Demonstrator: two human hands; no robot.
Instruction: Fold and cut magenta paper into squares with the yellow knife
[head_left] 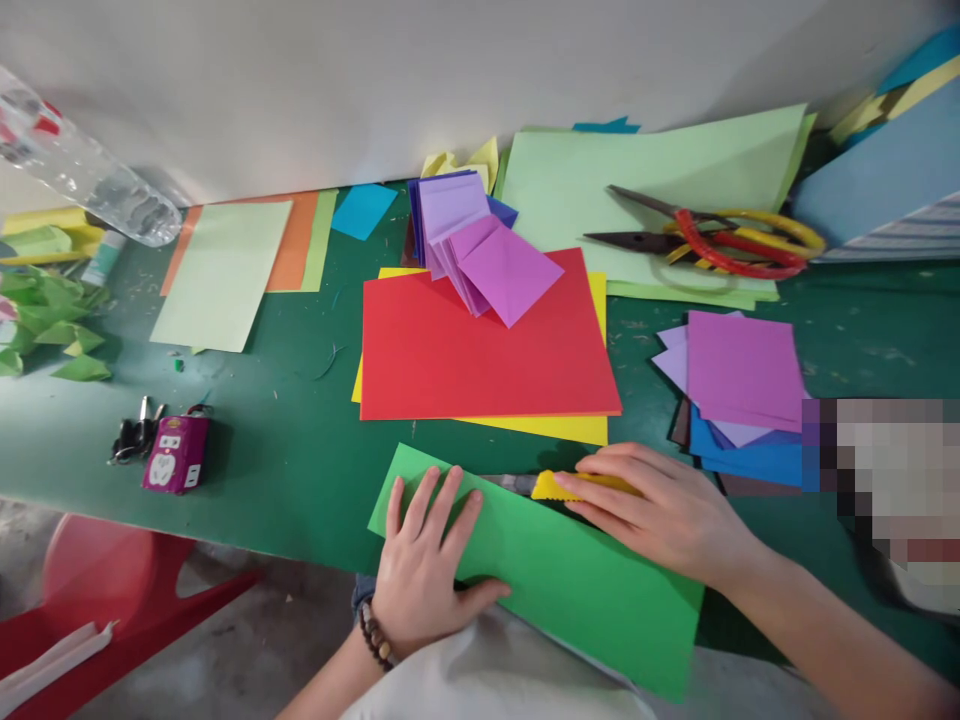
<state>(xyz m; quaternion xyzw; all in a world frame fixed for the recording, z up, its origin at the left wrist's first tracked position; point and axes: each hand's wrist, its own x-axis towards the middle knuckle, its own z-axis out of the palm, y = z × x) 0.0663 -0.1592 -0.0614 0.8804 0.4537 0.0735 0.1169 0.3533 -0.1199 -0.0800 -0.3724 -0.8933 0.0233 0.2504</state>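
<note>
A bright green sheet of paper (570, 590) lies slanted at the table's front edge, its lower right part reaching past the edge. My left hand (424, 550) presses flat on its left end with fingers spread. My right hand (667, 510) grips a yellow utility knife (551, 486), whose blade points left along the sheet's far edge; whether the blade is inside a fold is hidden. Just beyond the knife, a red sheet (480, 350) rests on yellow paper (540, 430). Purple paper squares (514, 270) overlap the red sheet's far edge.
Red-and-yellow-handled scissors (739, 240) lie on pale green sheets (585, 175). More cut squares (742, 365) are stacked at right, near a partly visible, pixelated person (892, 480). At left are a plastic bottle (97, 165), a purple box (176, 453) with keys, and a red chair (105, 570).
</note>
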